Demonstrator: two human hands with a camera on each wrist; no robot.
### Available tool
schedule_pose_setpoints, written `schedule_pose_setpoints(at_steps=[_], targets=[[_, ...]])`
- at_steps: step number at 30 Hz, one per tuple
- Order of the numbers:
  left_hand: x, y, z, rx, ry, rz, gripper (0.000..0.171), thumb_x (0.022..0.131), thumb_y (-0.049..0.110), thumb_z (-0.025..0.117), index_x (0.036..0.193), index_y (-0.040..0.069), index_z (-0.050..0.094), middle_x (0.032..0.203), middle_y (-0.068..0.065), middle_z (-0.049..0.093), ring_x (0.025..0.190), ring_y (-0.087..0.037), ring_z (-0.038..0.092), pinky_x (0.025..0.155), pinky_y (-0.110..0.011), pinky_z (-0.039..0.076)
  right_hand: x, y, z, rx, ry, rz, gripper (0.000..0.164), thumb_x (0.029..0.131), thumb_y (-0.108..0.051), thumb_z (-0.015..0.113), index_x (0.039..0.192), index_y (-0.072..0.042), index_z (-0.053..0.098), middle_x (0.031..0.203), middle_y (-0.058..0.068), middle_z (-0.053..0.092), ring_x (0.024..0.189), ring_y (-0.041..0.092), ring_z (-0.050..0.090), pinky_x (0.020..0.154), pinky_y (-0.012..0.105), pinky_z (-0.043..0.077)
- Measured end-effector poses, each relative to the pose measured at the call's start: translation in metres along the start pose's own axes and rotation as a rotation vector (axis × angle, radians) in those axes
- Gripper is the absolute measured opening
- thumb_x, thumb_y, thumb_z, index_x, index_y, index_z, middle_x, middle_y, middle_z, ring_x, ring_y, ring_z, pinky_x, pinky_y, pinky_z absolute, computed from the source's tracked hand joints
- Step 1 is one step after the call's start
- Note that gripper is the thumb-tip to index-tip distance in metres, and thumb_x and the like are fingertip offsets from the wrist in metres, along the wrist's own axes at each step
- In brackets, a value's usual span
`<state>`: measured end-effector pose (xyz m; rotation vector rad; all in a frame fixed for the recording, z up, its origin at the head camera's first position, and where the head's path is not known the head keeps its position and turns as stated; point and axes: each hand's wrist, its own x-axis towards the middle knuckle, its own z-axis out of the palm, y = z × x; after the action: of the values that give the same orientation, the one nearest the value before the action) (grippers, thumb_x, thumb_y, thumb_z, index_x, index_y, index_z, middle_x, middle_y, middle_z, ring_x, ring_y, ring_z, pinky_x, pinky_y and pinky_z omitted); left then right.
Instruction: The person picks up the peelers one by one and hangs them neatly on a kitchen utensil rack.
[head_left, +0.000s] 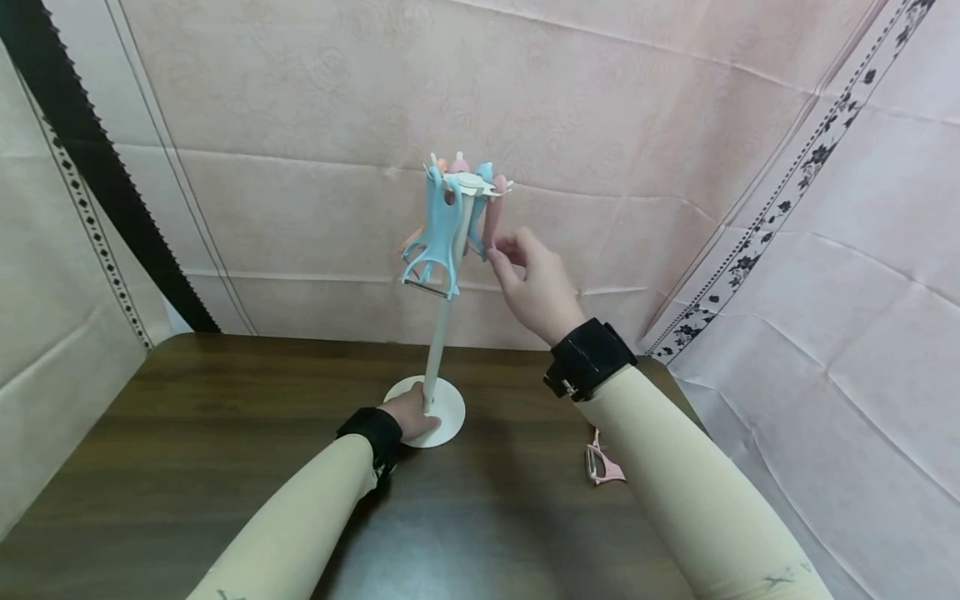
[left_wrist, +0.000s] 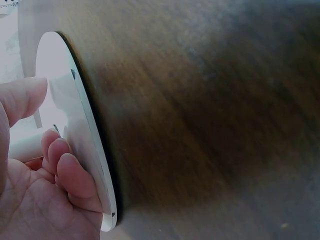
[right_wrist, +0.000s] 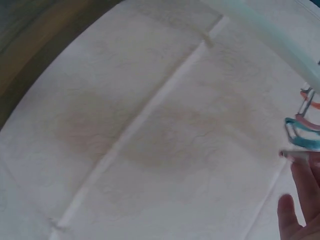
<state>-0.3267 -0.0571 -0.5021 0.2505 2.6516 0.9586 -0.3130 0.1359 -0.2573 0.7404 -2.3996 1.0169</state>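
A white stand (head_left: 438, 342) with a round base (head_left: 450, 408) rises from the table, and several peelers hang around its hooked top. My left hand (head_left: 408, 412) grips the foot of the pole; in the left wrist view its thumb and fingers (left_wrist: 75, 175) rest against the base on either side of the pole. A light-blue peeler (head_left: 442, 217) hangs at the front, blade end down. On the right side of the top hangs a pink peeler (head_left: 493, 212), whose lower end my right hand (head_left: 536, 283) pinches between thumb and fingers. The right wrist view shows that hand only in part.
Another pink peeler (head_left: 603, 467) lies on the brown table (head_left: 247, 433), beside my right forearm. An orange peeler (head_left: 411, 240) shows behind the blue one. Pale cloth (head_left: 300, 200) hangs behind and on both sides, with a black strip (head_left: 112, 167) at the left.
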Motion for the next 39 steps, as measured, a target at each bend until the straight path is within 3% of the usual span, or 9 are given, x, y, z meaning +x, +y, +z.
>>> schedule_pose_setpoints(at_steps=[7, 12, 14, 17, 24, 27, 31, 35, 39], targets=[[0.001, 0.0, 0.0, 0.005, 0.009, 0.01, 0.07, 0.091, 0.028, 0.067, 0.138, -0.009, 0.032, 0.13, -0.026, 0.053, 0.118, -0.031, 0.054, 0.1, -0.044, 0.04, -0.011, 0.017, -0.005, -0.026, 0.073, -0.02, 0.034, 0.099, -0.023, 0.056, 0.131, -0.013, 0.053, 0.132, 0.001, 0.058, 0.122, 0.008, 0.051, 0.101, 0.028, 0.039], [-0.002, 0.0, -0.001, 0.01, -0.007, -0.008, 0.07, 0.092, 0.027, 0.067, 0.139, -0.008, 0.03, 0.132, -0.026, 0.052, 0.119, -0.031, 0.053, 0.101, -0.044, 0.039, -0.017, 0.029, -0.004, -0.04, 0.049, 0.034, 0.043, 0.098, -0.022, 0.057, 0.139, -0.013, 0.046, 0.139, 0.002, 0.052, 0.126, 0.012, 0.049, 0.102, 0.034, 0.04], [-0.003, 0.001, -0.002, 0.013, -0.005, -0.019, 0.07, 0.092, 0.027, 0.067, 0.14, -0.008, 0.03, 0.133, -0.026, 0.052, 0.119, -0.031, 0.053, 0.101, -0.045, 0.039, -0.02, 0.039, -0.001, -0.06, -0.001, 0.08, 0.044, 0.098, -0.023, 0.057, 0.139, -0.012, 0.046, 0.14, 0.005, 0.052, 0.125, 0.016, 0.05, 0.101, 0.038, 0.041], [-0.005, 0.002, -0.002, 0.031, 0.01, -0.011, 0.071, 0.091, 0.028, 0.067, 0.139, -0.009, 0.031, 0.131, -0.026, 0.053, 0.118, -0.031, 0.054, 0.1, -0.044, 0.04, -0.029, 0.064, 0.004, -0.128, -0.143, 0.173, 0.049, 0.098, -0.024, 0.057, 0.142, -0.008, 0.043, 0.142, 0.011, 0.05, 0.126, 0.024, 0.05, 0.101, 0.04, 0.04], [-0.013, 0.009, -0.005, 0.015, 0.017, 0.024, 0.067, 0.092, 0.024, 0.067, 0.137, -0.011, 0.032, 0.129, -0.028, 0.054, 0.117, -0.033, 0.055, 0.097, -0.044, 0.042, -0.067, 0.147, 0.003, -0.285, -0.485, 0.412, 0.062, 0.094, -0.023, 0.061, 0.145, 0.002, 0.035, 0.138, 0.027, 0.047, 0.121, 0.041, 0.051, 0.098, 0.05, 0.041], [-0.016, 0.011, -0.006, 0.005, 0.017, 0.018, 0.066, 0.092, 0.024, 0.066, 0.137, -0.01, 0.033, 0.13, -0.027, 0.053, 0.119, -0.032, 0.054, 0.099, -0.043, 0.041, -0.084, 0.18, -0.001, -0.354, -0.559, 0.475, 0.064, 0.092, -0.024, 0.064, 0.142, 0.007, 0.038, 0.131, 0.031, 0.052, 0.116, 0.043, 0.053, 0.094, 0.051, 0.043], [-0.019, 0.014, -0.007, -0.002, 0.013, 0.013, 0.065, 0.092, 0.023, 0.066, 0.137, -0.01, 0.033, 0.132, -0.026, 0.052, 0.121, -0.032, 0.052, 0.101, -0.043, 0.039, -0.104, 0.209, -0.007, -0.443, -0.572, 0.513, 0.055, 0.089, -0.022, 0.066, 0.131, 0.01, 0.049, 0.12, 0.029, 0.058, 0.11, 0.043, 0.056, 0.092, 0.052, 0.044], [-0.022, 0.019, -0.009, -0.001, 0.008, 0.006, 0.065, 0.092, 0.023, 0.067, 0.137, -0.009, 0.034, 0.133, -0.025, 0.052, 0.121, -0.032, 0.052, 0.102, -0.043, 0.038, -0.117, 0.225, -0.011, -0.515, -0.566, 0.518, 0.035, 0.087, -0.021, 0.066, 0.105, 0.008, 0.061, 0.095, 0.02, 0.065, 0.088, 0.035, 0.062, 0.08, 0.048, 0.048], [-0.021, 0.016, -0.009, 0.017, 0.01, 0.0, 0.065, 0.092, 0.025, 0.066, 0.137, -0.009, 0.034, 0.133, -0.025, 0.052, 0.12, -0.031, 0.052, 0.102, -0.043, 0.038, -0.123, 0.23, -0.007, -0.561, -0.584, 0.515, 0.023, 0.086, -0.021, 0.066, 0.088, 0.001, 0.062, 0.08, 0.011, 0.063, 0.073, 0.026, 0.058, 0.07, 0.043, 0.048]])
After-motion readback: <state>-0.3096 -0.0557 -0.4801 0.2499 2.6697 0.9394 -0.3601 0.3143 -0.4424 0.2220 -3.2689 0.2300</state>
